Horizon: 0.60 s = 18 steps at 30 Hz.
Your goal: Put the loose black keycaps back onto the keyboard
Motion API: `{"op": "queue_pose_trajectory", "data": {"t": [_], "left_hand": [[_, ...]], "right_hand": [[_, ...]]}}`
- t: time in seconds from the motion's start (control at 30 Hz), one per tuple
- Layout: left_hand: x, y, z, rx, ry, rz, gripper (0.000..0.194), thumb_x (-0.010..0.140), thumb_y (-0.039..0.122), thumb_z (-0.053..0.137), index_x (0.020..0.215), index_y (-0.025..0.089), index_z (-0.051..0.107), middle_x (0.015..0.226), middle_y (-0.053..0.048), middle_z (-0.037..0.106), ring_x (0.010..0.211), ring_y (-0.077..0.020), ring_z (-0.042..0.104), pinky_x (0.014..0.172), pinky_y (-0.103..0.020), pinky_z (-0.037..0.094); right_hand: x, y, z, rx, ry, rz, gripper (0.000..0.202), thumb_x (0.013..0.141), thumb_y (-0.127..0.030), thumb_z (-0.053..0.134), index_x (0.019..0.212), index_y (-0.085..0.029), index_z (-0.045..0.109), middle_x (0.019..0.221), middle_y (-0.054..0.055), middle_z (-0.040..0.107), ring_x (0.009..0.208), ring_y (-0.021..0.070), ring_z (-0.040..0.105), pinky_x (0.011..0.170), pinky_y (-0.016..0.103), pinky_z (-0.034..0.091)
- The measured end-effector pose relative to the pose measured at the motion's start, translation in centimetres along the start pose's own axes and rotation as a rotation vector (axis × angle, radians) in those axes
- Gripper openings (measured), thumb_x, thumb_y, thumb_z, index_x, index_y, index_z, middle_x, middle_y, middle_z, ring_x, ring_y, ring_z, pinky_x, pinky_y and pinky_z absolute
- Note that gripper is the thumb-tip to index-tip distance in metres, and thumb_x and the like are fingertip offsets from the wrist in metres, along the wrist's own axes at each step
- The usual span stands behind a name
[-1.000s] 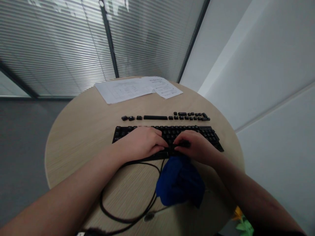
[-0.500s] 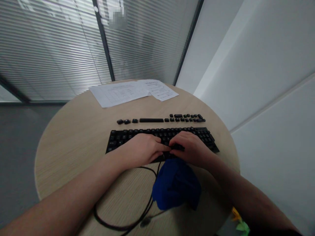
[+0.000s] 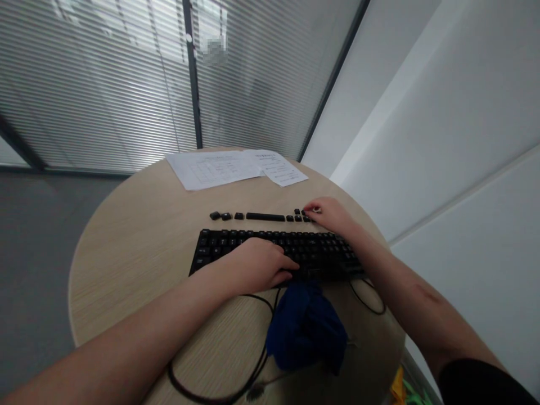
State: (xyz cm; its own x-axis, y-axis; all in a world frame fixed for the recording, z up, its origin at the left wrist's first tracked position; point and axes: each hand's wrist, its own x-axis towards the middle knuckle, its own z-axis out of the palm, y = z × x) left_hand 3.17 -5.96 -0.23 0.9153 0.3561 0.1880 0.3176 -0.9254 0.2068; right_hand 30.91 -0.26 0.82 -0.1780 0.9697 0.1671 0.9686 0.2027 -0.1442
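Note:
A black keyboard (image 3: 219,243) lies across the round table with part of its lower right key area bare. My left hand (image 3: 257,264) rests on its middle, index finger stretched out and thumb apart, nothing seen in it. Beyond the keyboard, my right hand (image 3: 327,214) reaches down to the loose keycaps with thumb and fingertips pinched at a black keycap, mostly covered by the fingers. To the left of that hand are the long space bar (image 3: 265,216) and several smaller keycaps (image 3: 239,216). Other keycaps are hidden behind the hand.
A crumpled blue cloth (image 3: 307,332) sits at the keyboard's near edge. A black cable (image 3: 264,351) loops beside it, and a small brush (image 3: 255,391) lies close by. Printed papers (image 3: 223,170) lie at the table's far edge (image 3: 126,183). A white wall (image 3: 455,140) stands right.
My right hand has left the keyboard's near right part and moved forward to the loose keycaps. My left hand stays on the keyboard. The camera view has shifted slightly.

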Motion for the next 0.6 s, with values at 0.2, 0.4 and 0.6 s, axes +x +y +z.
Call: {"op": "queue_pose_trajectory", "data": {"t": [0.2, 0.4, 0.6], "left_hand": [[0.0, -0.1, 0.5, 0.004, 0.054, 0.028, 0.021, 0.092, 0.031, 0.066, 0.109, 0.031, 0.078, 0.084, -0.003, 0.077, 0.075, -0.0223, 0.072, 0.064, -0.031, 0.051], [0.1, 0.0, 0.6, 0.023, 0.045, 0.048, 0.019, 0.092, 0.032, 0.067, 0.107, 0.032, 0.078, 0.085, -0.001, 0.078, 0.077, -0.0227, 0.073, 0.063, -0.031, 0.05], [0.2, -0.2, 0.9, 0.016, 0.061, 0.033, 0.02, 0.091, 0.034, 0.068, 0.108, 0.033, 0.079, 0.085, -0.001, 0.078, 0.076, -0.0213, 0.072, 0.067, -0.029, 0.051]], "right_hand": [[4.4, 0.1, 0.9, -0.093, -0.129, 0.025, 0.017, 0.086, -0.031, 0.073, 0.101, -0.025, 0.08, 0.102, 0.003, 0.072, 0.094, 0.0169, 0.066, 0.086, 0.024, 0.05], [4.9, 0.0, 1.7, -0.139, -0.163, 0.009, 0.015, 0.083, -0.025, 0.074, 0.097, -0.024, 0.079, 0.104, 0.004, 0.072, 0.099, 0.0183, 0.065, 0.088, 0.024, 0.049], [4.9, -0.7, 1.3, -0.091, -0.105, 0.038, 0.014, 0.084, -0.023, 0.071, 0.096, -0.023, 0.078, 0.097, 0.003, 0.073, 0.09, 0.0168, 0.066, 0.083, 0.025, 0.049]]}}
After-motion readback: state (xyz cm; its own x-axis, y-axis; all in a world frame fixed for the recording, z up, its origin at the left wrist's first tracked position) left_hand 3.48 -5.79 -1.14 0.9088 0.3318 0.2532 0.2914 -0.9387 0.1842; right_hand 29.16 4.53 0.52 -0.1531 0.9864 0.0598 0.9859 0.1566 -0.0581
